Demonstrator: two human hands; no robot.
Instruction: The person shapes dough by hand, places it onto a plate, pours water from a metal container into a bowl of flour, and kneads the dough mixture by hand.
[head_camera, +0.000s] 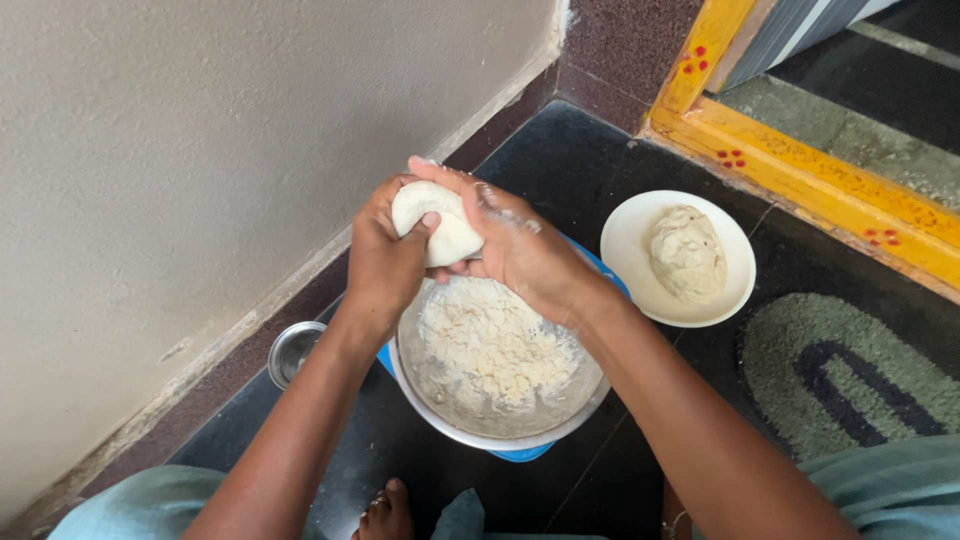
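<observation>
The dough ball (440, 232) in my hands is smooth and matt. Below it, my shiny steel bowl (480, 432) holds crumbly flour (495, 345). The floor (570, 170), upper centre, is glossy dark stone; the mat (800, 370) at right is rough.

The far side of the dough ball (437, 230) is hidden behind the left hand (385, 262) and the right hand (520, 250), whose palms and inner fingers cannot be seen. The blue tray (520, 452) shows only as slivers around the steel bowl (500, 435) at lower centre; its shape cannot be told. The small steel cup (292, 350) at left is partly covered by the left forearm, and its contents are too dark to tell. The mat (850, 385) is cut off by the right edge and overlapped by pale green cloth (890, 490). A foot (385, 512) is cut by the bottom edge. The yellow threshold (800, 170) runs out of frame at upper right.
</observation>
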